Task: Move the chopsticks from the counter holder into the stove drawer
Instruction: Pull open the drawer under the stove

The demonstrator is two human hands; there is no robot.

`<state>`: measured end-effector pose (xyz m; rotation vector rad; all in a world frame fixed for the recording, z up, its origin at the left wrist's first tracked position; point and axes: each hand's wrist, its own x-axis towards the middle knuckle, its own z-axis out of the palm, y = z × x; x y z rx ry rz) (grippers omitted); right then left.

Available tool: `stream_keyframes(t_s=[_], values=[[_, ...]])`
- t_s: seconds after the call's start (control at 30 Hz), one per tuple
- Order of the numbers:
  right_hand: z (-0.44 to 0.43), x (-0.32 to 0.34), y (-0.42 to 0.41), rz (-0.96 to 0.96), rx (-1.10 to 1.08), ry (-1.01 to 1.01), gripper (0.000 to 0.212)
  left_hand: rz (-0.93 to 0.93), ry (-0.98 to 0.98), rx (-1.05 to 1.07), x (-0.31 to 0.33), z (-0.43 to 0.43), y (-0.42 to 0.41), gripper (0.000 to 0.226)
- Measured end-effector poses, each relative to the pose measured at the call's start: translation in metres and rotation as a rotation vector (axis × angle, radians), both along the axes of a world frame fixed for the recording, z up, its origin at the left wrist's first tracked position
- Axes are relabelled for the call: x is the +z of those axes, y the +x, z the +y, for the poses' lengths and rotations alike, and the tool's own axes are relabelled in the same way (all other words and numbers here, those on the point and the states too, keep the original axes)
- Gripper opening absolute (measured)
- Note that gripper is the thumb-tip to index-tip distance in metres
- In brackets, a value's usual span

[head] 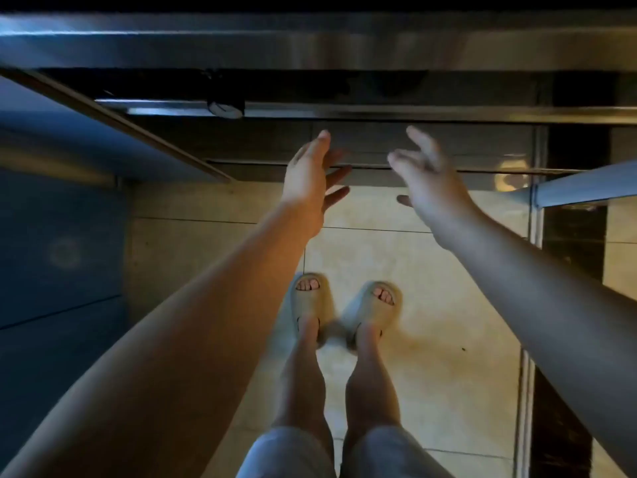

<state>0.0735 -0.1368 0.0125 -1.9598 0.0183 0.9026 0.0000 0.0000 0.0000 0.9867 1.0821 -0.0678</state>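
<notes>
1. The left hand [310, 177] reaches forward with its fingers straight and loosely spread. It has hold of nothing.
2. The right hand [427, 181] reaches out beside it, also flat and spread, and is just as empty. A clear gap separates the two hands.
3. Both hands hover in front of a dark drawer front [365, 143] under the stainless steel counter edge [310, 46]. Whether any fingertip touches the panel cannot be told, as the fingers are blurred.
4. The drawer front looks flush with the panels around it, and no drawer interior shows, so it appears closed.
5. The chopsticks are nowhere in view, neither in a hand nor on any surface shown. The counter holder is out of frame too, because the camera looks steeply down past the counter's edge.
6. Judged from this, the carrying part is not under way. Empty hands at a closed drawer suit either opening it first or having finished, and nothing visible settles which.
7. If the drawer is only now to be opened, almost everything is left: pulling it out, fetching the chopsticks, laying them in and closing it.
8. Below, the person's feet in pale slippers [310, 298] stand on a tiled floor [431, 305], with a blue panel [62, 236] to the left.
</notes>
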Motion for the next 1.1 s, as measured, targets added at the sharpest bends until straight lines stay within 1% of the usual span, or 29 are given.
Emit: stream_keyframes(t_s=[0.07,0.13,0.2,0.23,0.27,0.37,0.5,0.6,0.7,0.83,0.97,1.03,1.1], values=[[0.008,-0.011,0.010,0.173,-0.173,0.158,0.051,-0.065,-0.047,0.066,-0.012,0.006,0.009,0.033],[0.017,-0.018,0.019,0.326,-0.296,0.325,0.044,-0.125,-0.075,0.100,-0.020,0.015,0.015,0.036],[0.025,-0.024,0.026,0.406,-0.354,0.442,0.024,-0.182,-0.116,0.143,-0.026,0.022,0.021,0.039],[0.028,-0.026,0.029,0.412,-0.364,0.479,0.015,-0.209,-0.148,0.173,-0.028,0.026,0.023,0.040],[0.030,-0.029,0.032,0.415,-0.377,0.518,0.012,-0.240,-0.187,0.203,-0.030,0.029,0.024,0.040],[0.032,-0.032,0.039,0.453,-0.460,0.623,0.016,-0.302,-0.275,0.263,-0.031,0.036,0.025,0.039],[0.032,-0.028,0.042,0.525,-0.618,0.779,0.024,-0.311,-0.300,0.285,-0.025,0.038,0.023,0.037],[0.035,-0.027,0.039,0.578,-0.727,0.902,0.036,-0.306,-0.316,0.277,-0.020,0.039,0.023,0.038],[0.035,-0.027,0.033,0.575,-0.756,0.933,0.041,-0.300,-0.304,0.271,-0.018,0.037,0.023,0.036],[0.036,-0.024,0.029,0.546,-0.788,0.915,0.049,-0.289,-0.247,0.261,-0.015,0.032,0.024,0.035],[0.036,-0.021,0.027,0.522,-0.817,0.870,0.055,-0.287,-0.282,0.266,-0.010,0.027,0.019,0.027],[0.033,-0.021,0.021,0.520,-0.820,0.852,0.055,-0.249,-0.275,0.281,-0.011,0.023,0.013,0.023],[0.026,-0.024,0.009,0.529,-0.809,0.838,0.049,-0.200,-0.261,0.287,-0.013,0.018,0.003,0.023]])
